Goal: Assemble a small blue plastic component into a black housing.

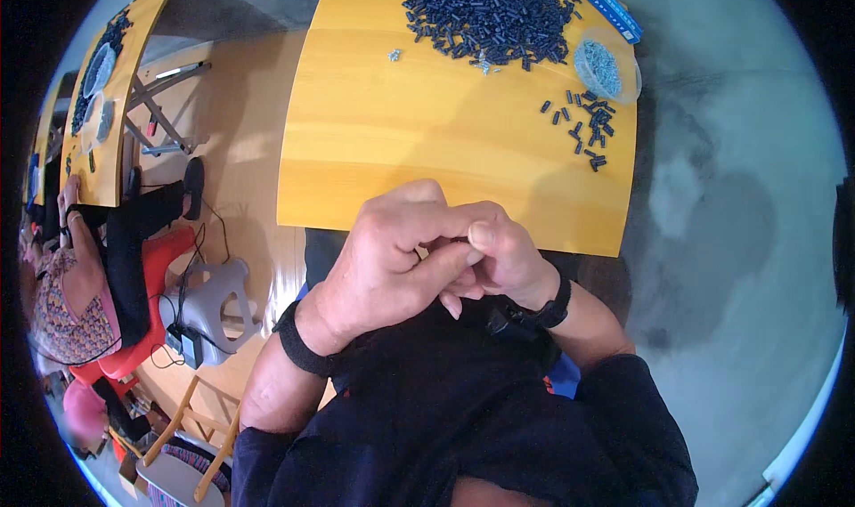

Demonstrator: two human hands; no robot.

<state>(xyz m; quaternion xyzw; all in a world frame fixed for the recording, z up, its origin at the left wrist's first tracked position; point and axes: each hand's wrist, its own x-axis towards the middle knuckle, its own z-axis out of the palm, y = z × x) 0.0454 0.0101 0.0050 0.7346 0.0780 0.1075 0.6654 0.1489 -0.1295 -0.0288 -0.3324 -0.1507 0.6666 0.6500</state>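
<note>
Surface of yellow board, with a heap of short dark pieces at the far side, loose ones near a tub of silvery bits, blue box beyond. Left hand and right hand together at the near edge, fingers curled, contents impossible to make out. Leftward: tan floor, grey stool, seated person.

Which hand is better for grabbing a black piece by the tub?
Probably the right hand: it's nearer the black pieces by the tub, on the right side of the table. The left hand sits farther left. The hands are together, so one would need freeing first.
</note>
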